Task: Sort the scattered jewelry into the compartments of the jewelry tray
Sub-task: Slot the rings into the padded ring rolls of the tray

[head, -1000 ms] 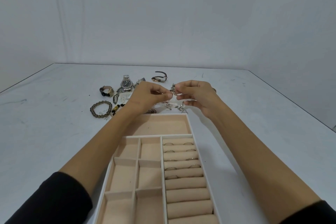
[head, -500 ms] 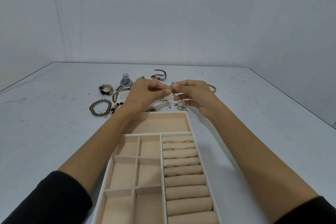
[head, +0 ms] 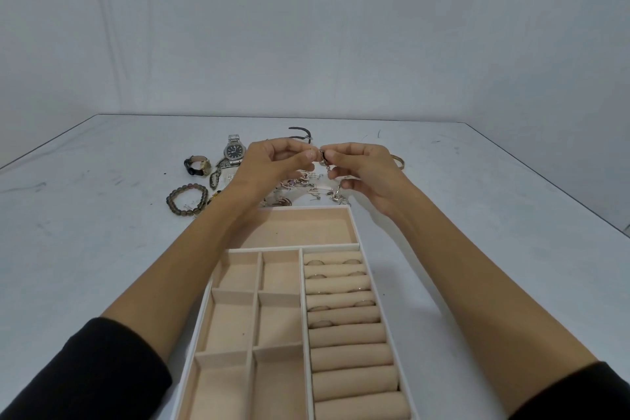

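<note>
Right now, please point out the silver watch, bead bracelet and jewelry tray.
silver watch (head: 234,151), head view, on its dark dial.
bead bracelet (head: 170,203), head view, on its left beads.
jewelry tray (head: 306,246), head view, on its white divider.

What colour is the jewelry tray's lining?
Peach-beige lining in the jewelry tray, with white walls; the head view shows it.

The left hand (head: 269,165) and right hand (head: 363,167) pinch one small metal piece (head: 323,157) above scattered jewelry (head: 306,181), beyond the tray (head: 355,227).
</note>
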The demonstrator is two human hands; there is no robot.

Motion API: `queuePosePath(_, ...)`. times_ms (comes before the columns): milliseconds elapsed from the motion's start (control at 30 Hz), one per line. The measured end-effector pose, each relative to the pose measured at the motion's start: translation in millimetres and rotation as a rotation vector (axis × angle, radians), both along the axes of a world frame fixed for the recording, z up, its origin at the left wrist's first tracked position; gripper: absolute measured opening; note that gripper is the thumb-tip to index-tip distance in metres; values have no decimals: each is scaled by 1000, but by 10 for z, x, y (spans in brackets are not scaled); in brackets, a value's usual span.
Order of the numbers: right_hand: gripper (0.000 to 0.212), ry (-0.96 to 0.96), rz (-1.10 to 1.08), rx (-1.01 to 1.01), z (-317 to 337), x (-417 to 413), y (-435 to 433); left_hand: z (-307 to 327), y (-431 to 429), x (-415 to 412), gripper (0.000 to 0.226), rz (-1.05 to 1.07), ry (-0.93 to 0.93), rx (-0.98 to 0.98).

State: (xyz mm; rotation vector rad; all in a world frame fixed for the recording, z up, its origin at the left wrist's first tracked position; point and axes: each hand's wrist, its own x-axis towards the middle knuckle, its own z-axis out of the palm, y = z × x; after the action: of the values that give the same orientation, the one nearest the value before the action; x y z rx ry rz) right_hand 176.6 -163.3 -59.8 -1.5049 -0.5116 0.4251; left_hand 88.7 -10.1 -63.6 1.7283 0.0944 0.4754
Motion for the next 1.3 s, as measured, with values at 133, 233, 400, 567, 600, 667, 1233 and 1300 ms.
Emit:
queuePosePath(133, 9, 62, 38, 4, 7, 7, -2, -1, 5, 3, 9, 16, 4, 4)
queuePosePath(233, 7, 78, 33, 3, 12, 10, -4, 5, -8, -2, 9, 23, 8, 16)
queuePosePath(400, 9, 66, 27, -12, 13, 10, -13, 15, -17, -11, 10, -2, 19, 28)
queuePosePath(567, 17, 24, -4, -16, 29, 3, -12, 12, -20, -8, 13, 24, 4, 47)
queuePosePath(600, 18, 5, -18, -18, 42, 7, -18, 21, -13, -6, 12, 41, -4, 58)
queuePosePath(667, 17, -54, -50, -33, 71, 12, -32, 50, 0, -18, 8, 68, -22, 116)
queuePosePath(1233, 9, -510, 50, -124, 352, -782, -567, 136, -133, -810, 11, 178, -80, 269)
queuePosePath(1300, 8, -538, 102, -151, 306, -926, -679, 137, -131, -921, 13, 186, -98, 234)
